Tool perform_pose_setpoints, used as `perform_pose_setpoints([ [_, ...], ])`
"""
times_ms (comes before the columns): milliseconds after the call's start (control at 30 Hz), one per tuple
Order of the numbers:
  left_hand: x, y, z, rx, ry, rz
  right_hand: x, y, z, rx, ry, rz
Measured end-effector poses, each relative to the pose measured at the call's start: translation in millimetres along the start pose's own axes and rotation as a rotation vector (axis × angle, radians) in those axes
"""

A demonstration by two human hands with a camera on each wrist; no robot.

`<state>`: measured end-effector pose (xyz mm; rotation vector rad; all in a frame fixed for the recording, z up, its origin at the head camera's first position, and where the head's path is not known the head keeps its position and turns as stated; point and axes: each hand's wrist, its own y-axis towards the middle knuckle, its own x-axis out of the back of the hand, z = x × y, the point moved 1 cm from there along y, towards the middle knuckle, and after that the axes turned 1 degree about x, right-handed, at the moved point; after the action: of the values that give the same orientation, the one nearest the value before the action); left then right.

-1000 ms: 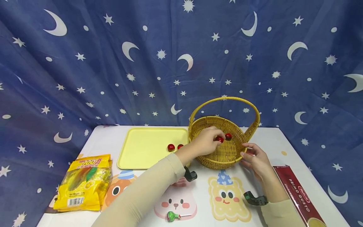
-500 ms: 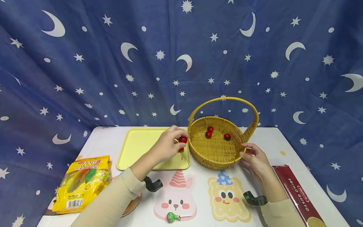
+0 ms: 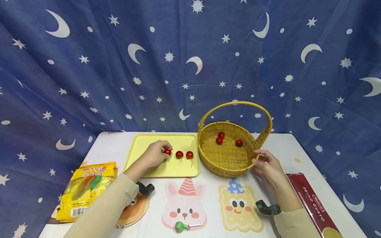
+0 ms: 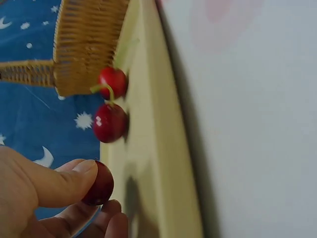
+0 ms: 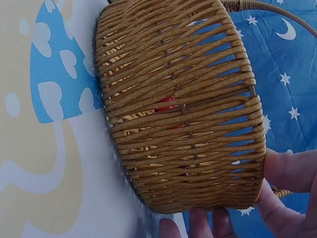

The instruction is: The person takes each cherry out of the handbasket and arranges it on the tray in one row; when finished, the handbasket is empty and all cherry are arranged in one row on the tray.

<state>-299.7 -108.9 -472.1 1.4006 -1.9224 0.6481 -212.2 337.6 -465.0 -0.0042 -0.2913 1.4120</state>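
Over the yellow tray [image 3: 148, 170], my left hand [image 3: 154, 154] pinches a dark red cherry [image 4: 100, 184] between thumb and fingers. To its right on the tray lie two stemmed cherries [image 3: 179, 154], side by side. A round wicker basket [image 3: 226, 172] with a tall arched handle [image 3: 238, 103] stands against the tray's right end. Three cherries [image 3: 221, 135] lie inside it. My right hand [image 3: 268, 167] holds the basket's right rim, thumb at the edge and fingers along the outer wall, as the right wrist view shows.
A yellow candy bag [image 3: 89, 190] lies at the table's left. A green-wrapped lollipop [image 3: 181, 226] is near the front edge. The dark red spaghetti box [image 3: 312, 205] lies to the right of my right forearm. A starry blue curtain [image 3: 166, 66] hangs behind the table.
My left hand let go of a cherry in the basket, moved left, and took hold of another cherry at the tray, briefly passing over the tray's right end. The right hand stayed on the basket.
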Motion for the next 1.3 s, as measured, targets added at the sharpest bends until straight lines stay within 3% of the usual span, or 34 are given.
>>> perform_pose_setpoints([
  [233,-3.2,6.2,8.5,-0.023,0.05,0.011,-0.1,1.1,3.3,0.016,0.009,-0.001],
  [533,-0.8,6.0,4.9,0.009,0.042,0.033,-0.1,2.6,4.1,0.019,0.017,0.009],
  [667,7.8,6.8,-2.4,0.013,0.089,-0.008,0.5,3.1,5.6,0.019,0.012,0.01],
  [800,13.8,2.5,-34.1,-0.009,0.105,-0.076,1.1,3.3,6.2,0.02,0.001,0.004],
  [900,10.5,-2.6,-69.3,-0.096,0.055,-0.081,1.3,2.5,5.1,0.02,-0.013,-0.002],
  [1033,-4.1,-1.1,-110.9,-0.271,-0.023,0.001,1.9,0.9,3.9,0.02,-0.02,-0.007],
  [1133,-19.9,6.3,-134.1,-0.352,-0.034,0.087,1.9,0.5,2.7,0.018,-0.015,-0.005],
  [1300,-51.5,33.5,-151.2,-0.331,-0.046,0.181,0.7,0.7,-0.2,0.007,0.001,0.003],
])
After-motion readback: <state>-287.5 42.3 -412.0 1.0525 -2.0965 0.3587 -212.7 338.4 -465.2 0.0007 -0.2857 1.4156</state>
